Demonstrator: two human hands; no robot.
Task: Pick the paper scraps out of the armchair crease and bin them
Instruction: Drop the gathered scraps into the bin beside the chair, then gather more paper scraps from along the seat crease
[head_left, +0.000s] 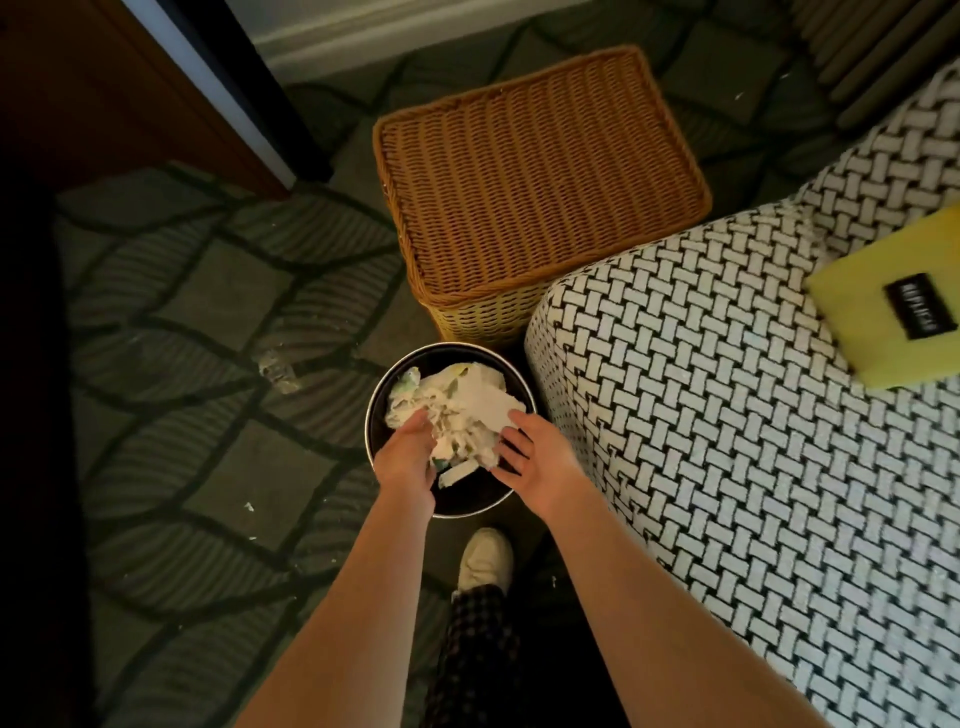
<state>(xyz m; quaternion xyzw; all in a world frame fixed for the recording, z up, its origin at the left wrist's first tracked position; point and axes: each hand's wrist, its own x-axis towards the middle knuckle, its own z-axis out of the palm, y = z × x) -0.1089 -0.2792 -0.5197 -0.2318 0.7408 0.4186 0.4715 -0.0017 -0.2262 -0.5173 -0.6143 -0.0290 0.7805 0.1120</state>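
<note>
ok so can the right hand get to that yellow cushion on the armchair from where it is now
Probably yes. The right hand is over the bin, open beside the paper scraps. The yellow cushion lies uncovered on the armchair to its right, with nothing standing between them.

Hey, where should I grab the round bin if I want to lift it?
Judging by its shape, grip the round bin's bare dark rim at the left and near sides, coming from above. The armchair crowds its right side, the wicker basket its far side.
</note>
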